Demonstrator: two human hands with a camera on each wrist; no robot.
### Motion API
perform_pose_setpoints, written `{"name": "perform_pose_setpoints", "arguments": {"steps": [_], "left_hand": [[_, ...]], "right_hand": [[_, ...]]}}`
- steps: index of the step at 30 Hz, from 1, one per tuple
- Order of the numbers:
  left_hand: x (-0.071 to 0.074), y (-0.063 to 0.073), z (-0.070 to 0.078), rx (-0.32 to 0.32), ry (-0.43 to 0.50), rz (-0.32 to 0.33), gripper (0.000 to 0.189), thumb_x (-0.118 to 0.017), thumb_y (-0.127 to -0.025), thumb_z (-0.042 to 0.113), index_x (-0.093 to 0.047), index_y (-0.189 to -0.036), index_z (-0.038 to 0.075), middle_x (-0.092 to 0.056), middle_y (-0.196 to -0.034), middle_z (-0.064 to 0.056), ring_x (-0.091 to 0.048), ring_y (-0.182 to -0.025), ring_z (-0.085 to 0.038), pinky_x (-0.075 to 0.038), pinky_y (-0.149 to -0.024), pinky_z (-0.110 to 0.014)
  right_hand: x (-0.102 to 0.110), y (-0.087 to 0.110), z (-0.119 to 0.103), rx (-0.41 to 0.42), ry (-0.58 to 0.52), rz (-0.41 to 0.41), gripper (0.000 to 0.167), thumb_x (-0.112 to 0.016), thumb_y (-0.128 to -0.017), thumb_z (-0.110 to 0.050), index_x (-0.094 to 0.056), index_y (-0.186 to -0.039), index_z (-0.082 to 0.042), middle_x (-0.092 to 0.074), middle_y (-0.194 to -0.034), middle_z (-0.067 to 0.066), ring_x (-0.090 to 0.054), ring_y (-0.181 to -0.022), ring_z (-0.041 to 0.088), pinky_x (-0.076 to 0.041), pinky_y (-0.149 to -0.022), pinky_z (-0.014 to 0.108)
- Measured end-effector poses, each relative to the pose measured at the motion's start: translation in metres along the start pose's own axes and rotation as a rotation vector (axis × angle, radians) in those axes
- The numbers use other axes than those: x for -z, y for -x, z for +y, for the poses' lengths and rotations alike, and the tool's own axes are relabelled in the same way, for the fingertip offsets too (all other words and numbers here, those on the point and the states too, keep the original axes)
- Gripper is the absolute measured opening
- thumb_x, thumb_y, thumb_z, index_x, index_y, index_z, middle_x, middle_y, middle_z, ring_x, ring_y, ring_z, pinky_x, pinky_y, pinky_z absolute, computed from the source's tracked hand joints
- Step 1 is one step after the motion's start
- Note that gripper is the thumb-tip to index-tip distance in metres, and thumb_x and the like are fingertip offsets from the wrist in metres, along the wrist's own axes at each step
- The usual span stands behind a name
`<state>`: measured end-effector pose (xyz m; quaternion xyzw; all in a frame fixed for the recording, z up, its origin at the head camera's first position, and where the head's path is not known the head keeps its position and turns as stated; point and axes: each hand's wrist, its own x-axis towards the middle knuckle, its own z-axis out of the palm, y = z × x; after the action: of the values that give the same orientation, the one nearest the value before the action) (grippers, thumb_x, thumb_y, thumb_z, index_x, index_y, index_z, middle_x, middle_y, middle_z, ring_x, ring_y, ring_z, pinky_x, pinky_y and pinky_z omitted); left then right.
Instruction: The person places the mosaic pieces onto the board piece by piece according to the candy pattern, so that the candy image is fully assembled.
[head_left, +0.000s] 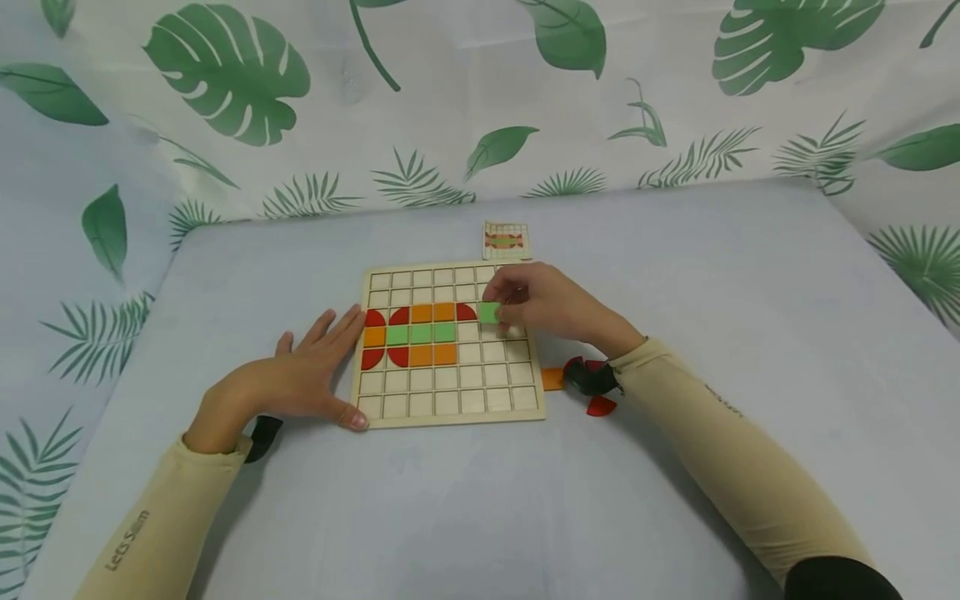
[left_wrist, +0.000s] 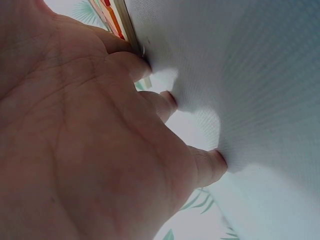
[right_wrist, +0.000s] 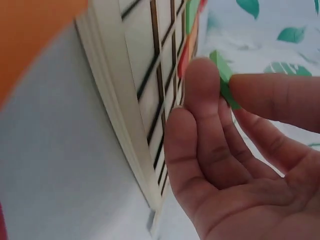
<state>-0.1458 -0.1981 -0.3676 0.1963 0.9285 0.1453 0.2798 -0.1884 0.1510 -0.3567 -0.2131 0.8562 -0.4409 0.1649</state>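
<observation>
A light wooden grid board [head_left: 450, 402] lies on the table, with red quarter-round, orange and green tiles filling part of its left and middle cells. My right hand [head_left: 551, 304] pinches a green square tile [head_left: 488, 312] over the board's right half, beside a red quarter-round tile [head_left: 466, 312]. In the right wrist view the green tile [right_wrist: 225, 80] sits between thumb and fingertips, tilted. With fingers spread, my left hand [head_left: 300, 379] rests at the board's left edge, its thumb at the near left corner. The left wrist view shows its palm [left_wrist: 90, 135] and fingertips down on the cloth.
Above the board lies a small pattern card [head_left: 506, 241] printed with a red, orange and green design. Right of the board, an orange tile [head_left: 552, 379] and red pieces [head_left: 601, 406] lie under the right wrist, partly hidden by its black camera [head_left: 588, 379]. A leaf-print curtain [head_left: 420, 108] stands behind.
</observation>
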Motion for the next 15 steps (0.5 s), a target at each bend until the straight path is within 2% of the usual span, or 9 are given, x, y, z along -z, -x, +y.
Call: {"name": "perform_pose_setpoints", "arguments": {"steps": [7,15], "left_hand": [[0.000,0.001,-0.002,-0.003,0.007,0.006,0.149,-0.093,-0.073,0.062,0.003,-0.171,0.005,0.008,-0.179,-0.016,0.013,-0.160,-0.048,0.004,-0.114,-0.084],[-0.001,0.000,-0.002,-0.001,0.018,0.000,0.148,-0.092,-0.073,0.063,0.003,-0.172,0.007,0.008,-0.179,-0.014,0.013,-0.161,-0.046,0.005,-0.115,-0.083]], "right_hand": [[-0.010,-0.003,-0.005,0.010,0.004,-0.019,0.014,-0.070,-0.098,0.000,-0.073,-0.112,-0.004,-0.071,-0.095,0.007,-0.065,-0.088,0.025,-0.051,-0.085,0.039],[-0.017,-0.007,-0.002,-0.029,0.053,-0.024,0.011,-0.070,-0.099,-0.002,-0.073,-0.110,-0.005,-0.072,-0.100,0.006,-0.062,-0.095,0.025,-0.052,-0.091,0.039]]}}
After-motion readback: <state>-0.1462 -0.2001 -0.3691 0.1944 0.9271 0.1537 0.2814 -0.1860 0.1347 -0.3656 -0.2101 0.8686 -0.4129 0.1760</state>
